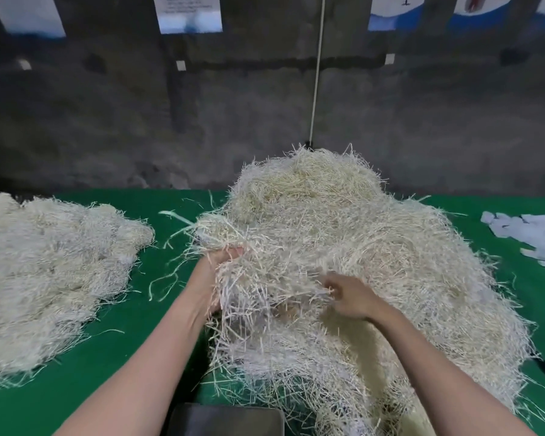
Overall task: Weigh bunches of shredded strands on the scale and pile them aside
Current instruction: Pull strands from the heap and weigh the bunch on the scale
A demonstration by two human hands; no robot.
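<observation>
A big mound of pale shredded strands (343, 221) covers the middle and right of the green table (177, 202). My left hand (213, 269) grips a bunch of strands (258, 287) at the mound's left edge, fingers partly buried. My right hand (348, 297) pinches the same bunch from the right side. A flatter pile of strands (54, 265) lies apart at the left. A dark flat object, perhaps the scale (225, 420), sits at the near edge under loose strands.
White gloves (529, 237) lie at the far right of the table. Stray strands (167, 278) are scattered between the two heaps. A dark wall (139, 121) with a white cord (316, 73) stands right behind the table.
</observation>
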